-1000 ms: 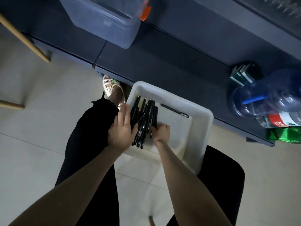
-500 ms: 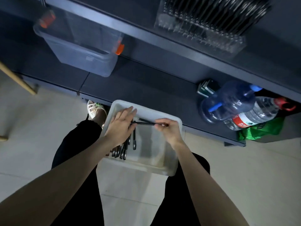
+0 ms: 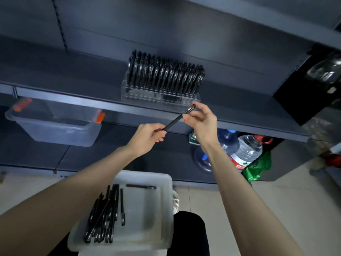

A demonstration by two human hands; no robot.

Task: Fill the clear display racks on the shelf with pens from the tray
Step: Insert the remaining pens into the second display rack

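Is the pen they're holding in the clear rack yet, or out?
Out. The left hand and right hand hold the pen slanted in the air, its tip near the clear rack's front edge.

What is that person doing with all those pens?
A person is stocking pens. The left hand grips the lower end of one black pen and the right hand pinches its upper end, just below the clear rack on the shelf. That rack already holds a row of dark pens. More pens lie in the white tray below.

Dim bluish light, soft motion blur, wide-angle bending at edges
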